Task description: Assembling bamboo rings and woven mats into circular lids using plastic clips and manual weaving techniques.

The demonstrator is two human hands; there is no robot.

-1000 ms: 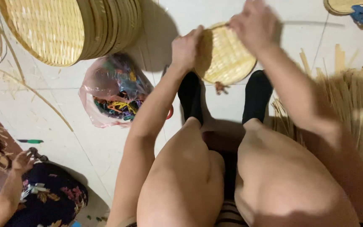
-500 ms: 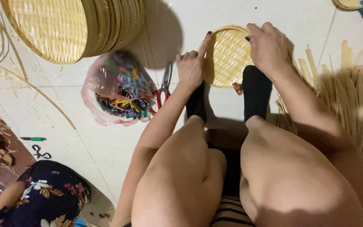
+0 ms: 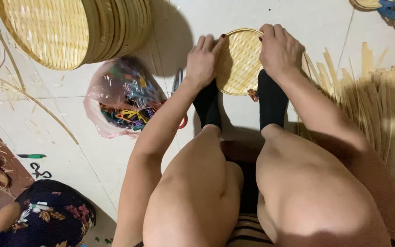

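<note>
Bamboo tray (image 3: 239, 61) top centre, edges hidden | left hand (image 3: 203, 61), right hand (image 3: 280, 50) grasping rim | scissors (image 3: 178, 82) mostly hidden

We see a small round woven bamboo tray (image 3: 241, 61) lying on the tiled floor (image 3: 88, 151), our left hand (image 3: 203, 59) gripping its left rim and our right hand (image 3: 280, 49) closed over its right rim. A clear plastic bag of coloured clips (image 3: 124, 98) sits to the left, below a stack of large woven trays (image 3: 74, 29). Loose bamboo strips (image 3: 380, 105) lie at the right.
</note>
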